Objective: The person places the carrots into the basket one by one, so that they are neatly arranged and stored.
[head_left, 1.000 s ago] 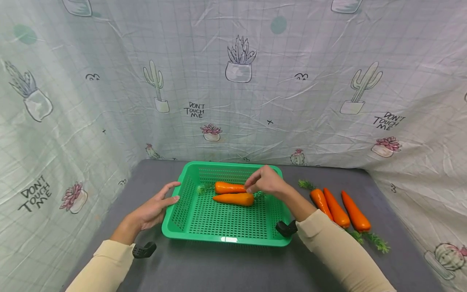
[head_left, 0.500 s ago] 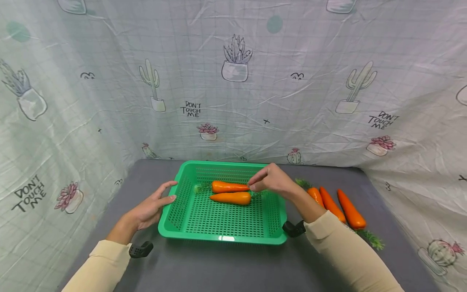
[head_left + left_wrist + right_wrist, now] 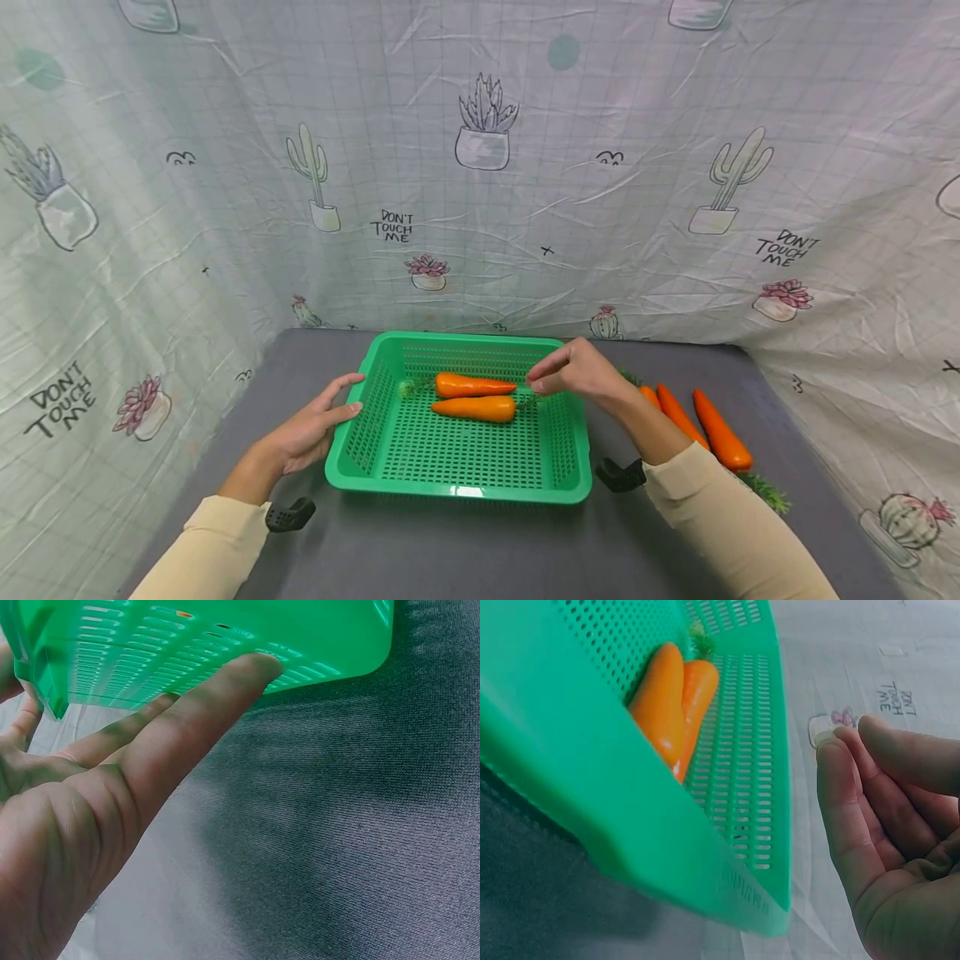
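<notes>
A green plastic basket (image 3: 459, 492) stands on the grey table. Two orange carrots lie inside it: the rear carrot (image 3: 472, 386) has its tip to the right, the front carrot (image 3: 476, 408) its tip to the left. At the basket's left side my left hand (image 3: 311, 429) touches the rim and outer wall with extended fingers, also seen in the left wrist view. My right hand (image 3: 581, 371) hovers over the right rim, fingers loosely bent. In the right wrist view a gap shows between thumb and fingers (image 3: 840, 799), and nothing is held.
Right of the basket, several carrots lie on the table, among them a long carrot (image 3: 720, 433) with green leaves (image 3: 765, 492); my right forearm partly hides others. A patterned curtain (image 3: 487, 208) hangs behind the table and along both sides.
My right hand has let go of the rear carrot's tip, lifted and moved right to the basket's rim. Both carrots stay in place; my left hand stays at the left rim.
</notes>
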{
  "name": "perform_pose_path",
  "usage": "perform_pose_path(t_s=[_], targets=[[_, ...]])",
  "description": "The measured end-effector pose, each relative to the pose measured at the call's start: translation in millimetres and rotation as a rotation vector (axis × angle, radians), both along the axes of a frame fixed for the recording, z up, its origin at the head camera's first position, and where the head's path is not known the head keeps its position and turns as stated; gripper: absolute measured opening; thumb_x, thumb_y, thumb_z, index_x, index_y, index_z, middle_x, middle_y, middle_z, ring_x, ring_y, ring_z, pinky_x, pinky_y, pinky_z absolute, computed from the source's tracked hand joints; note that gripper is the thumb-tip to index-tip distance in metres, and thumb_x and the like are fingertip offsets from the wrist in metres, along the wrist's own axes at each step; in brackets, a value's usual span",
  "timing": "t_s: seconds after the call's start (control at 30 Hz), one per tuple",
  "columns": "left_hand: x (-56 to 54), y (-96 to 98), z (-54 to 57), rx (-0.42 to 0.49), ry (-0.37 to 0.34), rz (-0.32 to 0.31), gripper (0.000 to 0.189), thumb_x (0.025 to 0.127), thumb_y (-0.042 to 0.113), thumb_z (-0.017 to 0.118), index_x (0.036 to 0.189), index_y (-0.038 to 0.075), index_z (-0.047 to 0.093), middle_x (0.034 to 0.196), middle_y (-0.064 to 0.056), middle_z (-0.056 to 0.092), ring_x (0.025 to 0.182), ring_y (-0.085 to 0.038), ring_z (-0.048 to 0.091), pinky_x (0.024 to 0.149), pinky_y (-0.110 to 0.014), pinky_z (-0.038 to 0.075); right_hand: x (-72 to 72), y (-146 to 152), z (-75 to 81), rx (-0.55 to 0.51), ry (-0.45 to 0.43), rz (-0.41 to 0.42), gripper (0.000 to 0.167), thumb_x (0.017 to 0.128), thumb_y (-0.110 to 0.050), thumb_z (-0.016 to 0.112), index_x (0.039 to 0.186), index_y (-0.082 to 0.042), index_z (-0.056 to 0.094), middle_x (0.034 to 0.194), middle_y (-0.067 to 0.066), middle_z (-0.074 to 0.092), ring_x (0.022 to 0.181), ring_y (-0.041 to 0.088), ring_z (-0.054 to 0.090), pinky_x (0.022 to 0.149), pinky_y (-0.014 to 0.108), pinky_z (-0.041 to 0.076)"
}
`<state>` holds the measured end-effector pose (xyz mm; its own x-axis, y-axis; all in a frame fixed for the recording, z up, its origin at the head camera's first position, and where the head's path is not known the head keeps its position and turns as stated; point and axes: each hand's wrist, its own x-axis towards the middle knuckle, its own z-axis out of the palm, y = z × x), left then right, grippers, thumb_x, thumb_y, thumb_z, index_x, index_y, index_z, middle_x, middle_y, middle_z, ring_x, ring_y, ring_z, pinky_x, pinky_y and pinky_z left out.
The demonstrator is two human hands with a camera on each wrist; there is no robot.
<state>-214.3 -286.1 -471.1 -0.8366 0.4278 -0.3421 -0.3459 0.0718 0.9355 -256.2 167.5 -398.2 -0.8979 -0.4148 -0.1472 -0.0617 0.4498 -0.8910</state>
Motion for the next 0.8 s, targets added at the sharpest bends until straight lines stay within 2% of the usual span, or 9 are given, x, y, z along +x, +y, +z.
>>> perform_pose_path(t_s=[0.27, 0.57, 0.8], targets=[[-0.8, 0.6, -2.1, 0.004, 0.005, 0.000, 0.068, 0.111, 0.035, 0.052, 0.161, 0.034, 0.006, 0.151, -0.028, 0.045, 0.122, -0.034, 0.068, 0.097, -0.057, 0.059, 2.1, 12, 1.4, -0.008, -0.035, -0.043, 0.027, 0.091, -0.011, 0.080, 0.115, 0.000, 0.079, 0.116, 0.013, 0.079, 0.101, 0.024, 0.076, 0.102, 0.052, 0.057], [-0.6, -1.2, -3.0, 0.002, 0.004, -0.002, 0.067, 0.112, 0.035, 0.051, 0.161, 0.036, 0.006, 0.150, -0.026, 0.046, 0.120, -0.032, 0.070, 0.096, -0.059, 0.059, 5.3, 25, -3.3, -0.001, -0.015, -0.063, 0.031, 0.091, -0.012, 0.080, 0.118, 0.002, 0.077, 0.114, 0.015, 0.079, 0.104, 0.022, 0.074, 0.106, 0.052, 0.055], [-0.3, -1.2, -2.5, 0.009, 0.001, 0.000, 0.066, 0.111, 0.034, 0.052, 0.160, 0.036, 0.007, 0.149, -0.025, 0.047, 0.121, -0.033, 0.069, 0.096, -0.058, 0.059, 5.2, 36, -5.2, 0.009, 0.019, -0.071, 0.031, 0.090, -0.015, 0.081, 0.117, 0.000, 0.078, 0.114, 0.014, 0.079, 0.104, 0.018, 0.073, 0.102, 0.048, 0.057]])
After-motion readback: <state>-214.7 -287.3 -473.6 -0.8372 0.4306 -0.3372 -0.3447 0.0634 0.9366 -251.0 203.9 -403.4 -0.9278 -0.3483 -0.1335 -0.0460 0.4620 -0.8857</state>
